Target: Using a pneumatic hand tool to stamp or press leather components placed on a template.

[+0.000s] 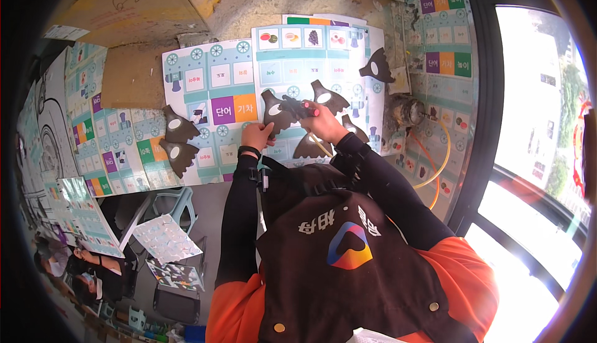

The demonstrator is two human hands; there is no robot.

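A dark brown scalloped cutout (275,112) with a white oval patch lies on the printed sheets in front of me. My left hand (256,137) pinches its lower left edge. My right hand (324,123) grips a black pistol-shaped tool (297,105) with a red end, its front just over the same cutout. A yellow hose (321,146) runs down from below that hand. Similar cutouts lie around: one (328,97) beyond my right hand, one (375,68) far right, one (308,148) between my arms, and two overlapping ones (180,125) at left.
Printed sheets (208,76) cover the worktable. Brown cardboard (134,73) lies at the far left. To the right stands a round, grimy metal part (407,112) with yellow and orange hoses (446,156), beside a window frame (482,94). Stools (175,209) and another person (93,274) are at lower left.
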